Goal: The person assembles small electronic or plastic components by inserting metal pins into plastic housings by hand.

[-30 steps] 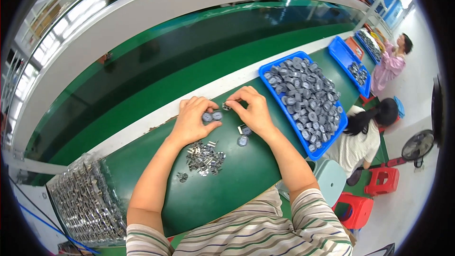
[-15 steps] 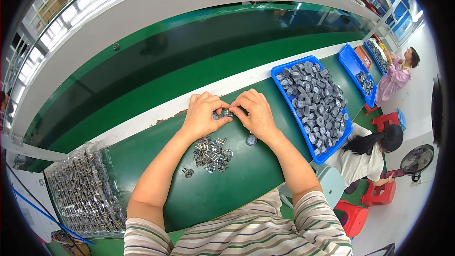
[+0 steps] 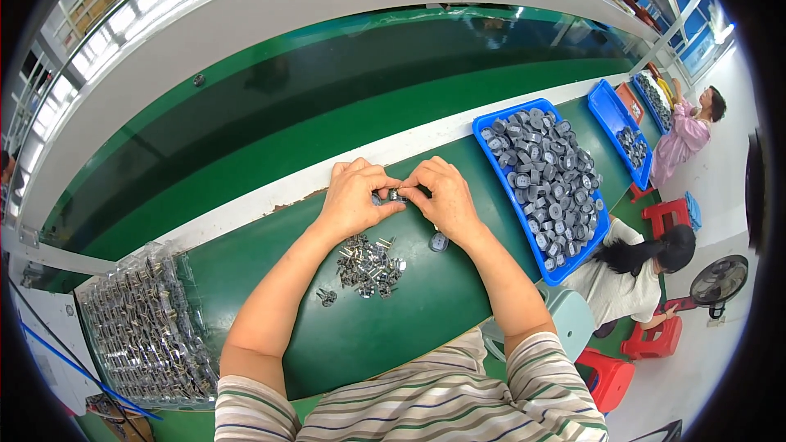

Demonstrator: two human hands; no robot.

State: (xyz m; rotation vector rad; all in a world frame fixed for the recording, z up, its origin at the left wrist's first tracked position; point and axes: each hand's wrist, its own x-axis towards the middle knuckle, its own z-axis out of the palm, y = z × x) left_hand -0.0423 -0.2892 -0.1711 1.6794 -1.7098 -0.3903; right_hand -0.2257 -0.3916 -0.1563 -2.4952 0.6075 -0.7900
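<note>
My left hand [image 3: 354, 198] is closed around a small grey round part [image 3: 377, 199], which its fingers partly hide. Against it, thumb and fingers of my right hand [image 3: 442, 199] pinch a small shiny metal piece [image 3: 396, 195]. Both hands meet above the green table [image 3: 270, 278]. Beneath my right wrist lies a loose grey round part [image 3: 438, 241]. A pile of small metal pieces with pins [image 3: 368, 266] sits between my forearms, and a few more metal pieces [image 3: 326, 297] lie just left of it.
To the right stands a blue tray [image 3: 509, 184] heaped with grey round parts. Clear plastic trays of metal pieces [image 3: 143, 327] are stacked at the left. Beyond a white ledge [image 3: 344, 165] runs a green conveyor belt [image 3: 327, 98]. Two people, red stools [image 3: 606, 381] and a fan [image 3: 719, 280] are at the right.
Both hands stay together in nearly the same place, with the fingers shifting slightly around the metal piece. The whole view has moved a little.
</note>
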